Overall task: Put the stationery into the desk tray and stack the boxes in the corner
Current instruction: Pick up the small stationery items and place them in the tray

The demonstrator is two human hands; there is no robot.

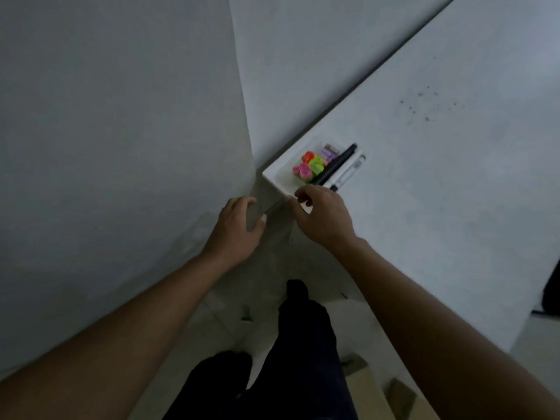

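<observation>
A white desk tray (280, 177) sits at the corner of the white desk (424, 177), close to the wall. In it lie pink, green and orange heart-shaped pieces (309, 166), small purple items (329, 151), a black marker (335, 165) and a white pen (348, 172). My right hand (324, 216) is at the tray's near end, its fingers curled over the rim. My left hand (238, 228) hovers off the desk in the gap by the wall, fingers loosely bent and holding nothing. A brown cardboard box (375, 392) lies on the floor at the bottom right.
Grey walls (121, 116) meet just behind the tray. My legs in dark trousers (291, 359) stand on the pale floor between wall and desk. A dark object (551, 292) shows at the right edge.
</observation>
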